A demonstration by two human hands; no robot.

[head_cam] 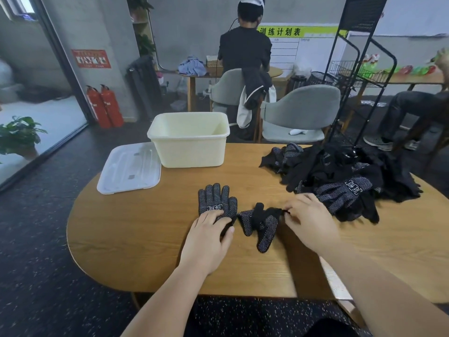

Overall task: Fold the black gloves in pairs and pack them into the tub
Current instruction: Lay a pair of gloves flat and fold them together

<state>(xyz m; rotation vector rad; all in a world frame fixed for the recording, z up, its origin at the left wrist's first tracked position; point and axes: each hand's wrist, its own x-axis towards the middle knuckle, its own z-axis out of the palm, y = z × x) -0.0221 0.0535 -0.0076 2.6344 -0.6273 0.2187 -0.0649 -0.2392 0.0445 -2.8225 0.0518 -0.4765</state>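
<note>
One flat glove [215, 200] lengthwise, other glove [267, 227] slantwise.

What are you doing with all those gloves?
A person is pairing up black gloves on a table. The left hand presses on a flat glove, and the right hand pinches a crumpled glove beside it. A pile of more gloves waits at the right. The tub stands open, its lid beside it; no gloves show inside.

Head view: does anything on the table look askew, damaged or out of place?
The crumpled glove pinched by the right hand lies twisted, unlike the flat glove beneath the left hand. Nothing looks spilled or damaged.
</note>
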